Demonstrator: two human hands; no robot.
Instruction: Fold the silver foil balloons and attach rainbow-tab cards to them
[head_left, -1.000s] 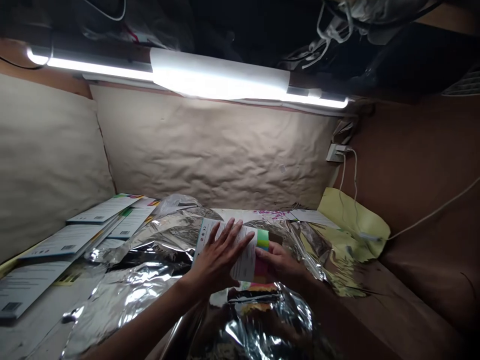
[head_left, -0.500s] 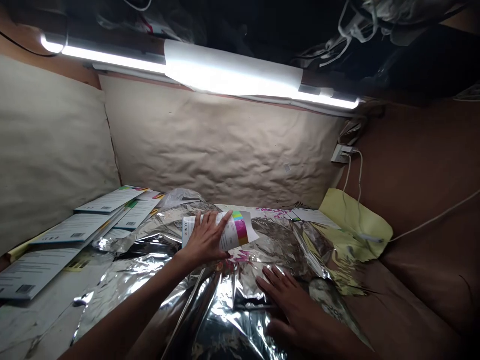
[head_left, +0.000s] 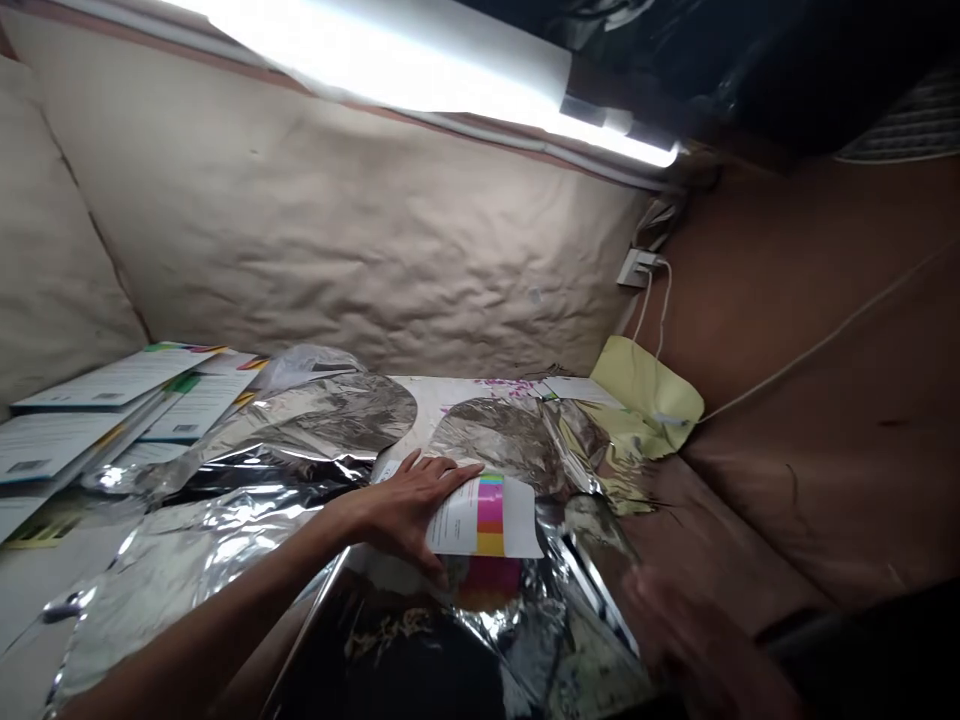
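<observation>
My left hand point(head_left: 409, 505) is wrapped over a white printed sleeve point(head_left: 491, 515) with pink, orange and yellow bands, its open flap end pointing right. The sleeve is just above shiny silver film point(head_left: 225, 540), which mirrors its colours. At the lower right, my right hand point(head_left: 682, 620) is smeared by motion beside the film's edge; its fingers cannot be made out clearly. Rounded silver film pieces point(head_left: 495, 435) lie behind the sleeve.
Several printed white envelopes point(head_left: 191, 405) are stacked at the left. Yellow sheeting point(head_left: 637, 390) lies at the back right, under white cables from a wall socket point(head_left: 637, 268). A bright tube light point(head_left: 615, 145) hangs above.
The view has turned right. My left hand has brought the sleeve lower and nearer. My right hand has left its flat spread on the film and moved right.
</observation>
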